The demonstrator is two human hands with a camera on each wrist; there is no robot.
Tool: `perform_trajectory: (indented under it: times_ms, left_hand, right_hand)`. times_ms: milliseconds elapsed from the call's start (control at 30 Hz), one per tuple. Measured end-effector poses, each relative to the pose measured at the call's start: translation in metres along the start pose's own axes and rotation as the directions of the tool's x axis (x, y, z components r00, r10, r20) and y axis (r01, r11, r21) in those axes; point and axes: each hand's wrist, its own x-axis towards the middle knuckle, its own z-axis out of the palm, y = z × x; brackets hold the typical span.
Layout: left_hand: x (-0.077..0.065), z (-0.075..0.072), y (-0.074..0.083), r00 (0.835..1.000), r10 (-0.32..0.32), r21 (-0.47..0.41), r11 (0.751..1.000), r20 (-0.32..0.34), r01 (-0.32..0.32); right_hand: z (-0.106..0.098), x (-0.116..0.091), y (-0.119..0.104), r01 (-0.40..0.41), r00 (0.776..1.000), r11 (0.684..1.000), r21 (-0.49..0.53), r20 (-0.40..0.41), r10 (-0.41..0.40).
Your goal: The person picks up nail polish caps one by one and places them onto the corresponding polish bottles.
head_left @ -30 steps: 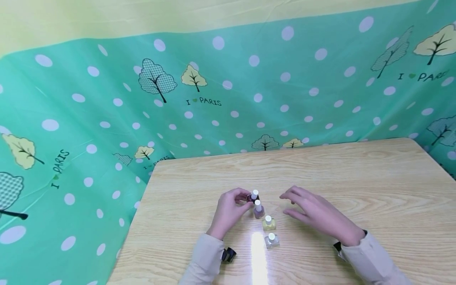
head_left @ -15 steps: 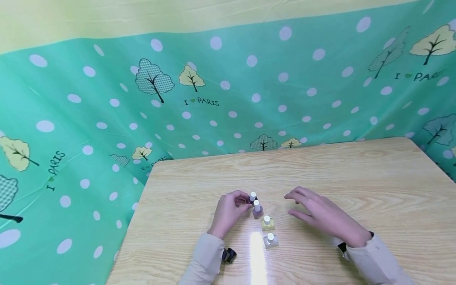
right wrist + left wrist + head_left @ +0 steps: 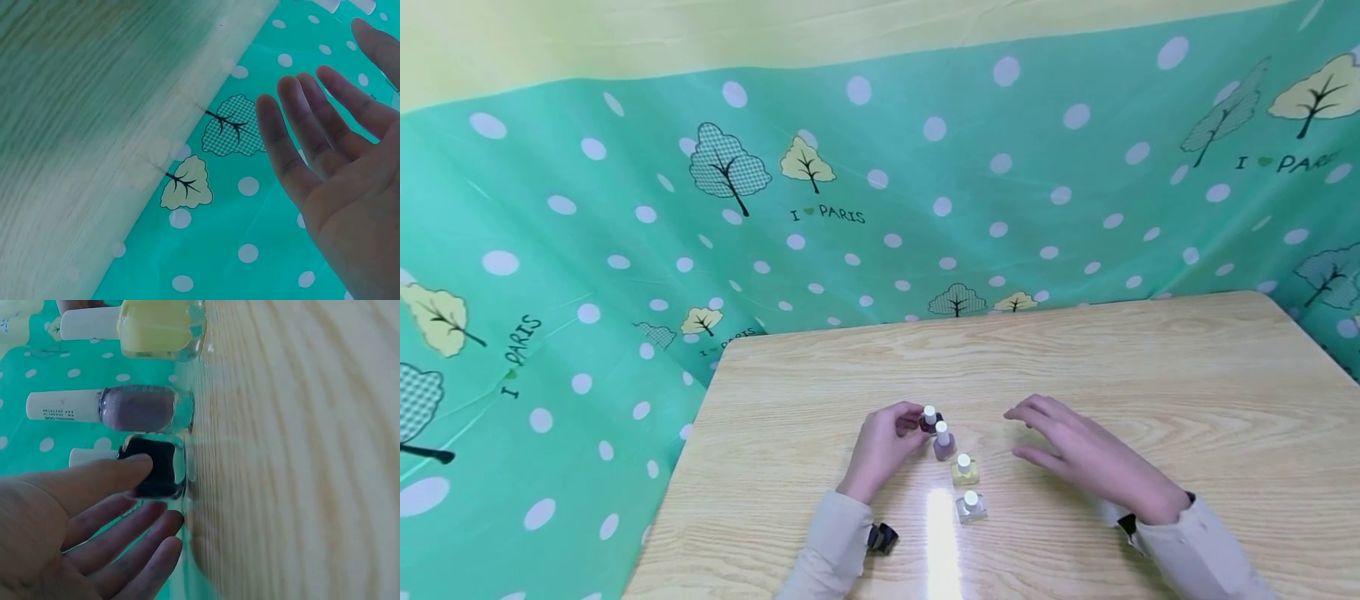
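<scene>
Four small nail polish bottles stand upright in a slanting row on the wooden table. My left hand (image 3: 880,450) pinches the dark nail polish bottle (image 3: 164,467) at the far end, thumb on its near side; part of its white cap (image 3: 929,413) is hidden behind the thumb in the left wrist view. Close beside it stands a purple nail polish bottle (image 3: 139,409). A yellow one (image 3: 965,472) and a clear one (image 3: 972,508) follow nearer to me. My right hand (image 3: 1067,446) hovers right of the row, fingers loosely spread, holding nothing; its palm (image 3: 356,212) shows in the right wrist view.
A green dotted cloth (image 3: 850,150) printed with trees hangs behind the table (image 3: 1112,358) and along its left side. A black wrist device (image 3: 882,538) sits at the left cuff. A bright light reflection (image 3: 942,542) lies on the near tabletop.
The dark bottle has shifted slightly left and nearer to the purple bottle, with my left hand on it. My right hand has drawn a little to the right, away from the row.
</scene>
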Motion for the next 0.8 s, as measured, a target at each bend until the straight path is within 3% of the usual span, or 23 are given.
perform_trajectory:
  times_ms: [233,533,800]
  left_hand:
    - [-0.015,-0.006,0.0,0.997,-0.015,0.065,0.998,-0.07,0.02]
    - [-0.032,-0.009,0.006,0.985,0.097,0.241,0.969,-0.144,-0.06]
    - [-0.047,-0.013,0.01,0.963,0.231,0.405,0.9,-0.137,-0.158]
  right_hand:
    - [-0.001,-0.002,-0.004,0.016,1.0,1.0,0.002,-0.024,-0.016]
    - [0.005,-0.004,-0.008,0.016,0.999,1.0,0.014,-0.037,-0.016]
    - [0.009,-0.01,-0.008,0.055,0.995,0.998,-0.043,-0.087,-0.058]
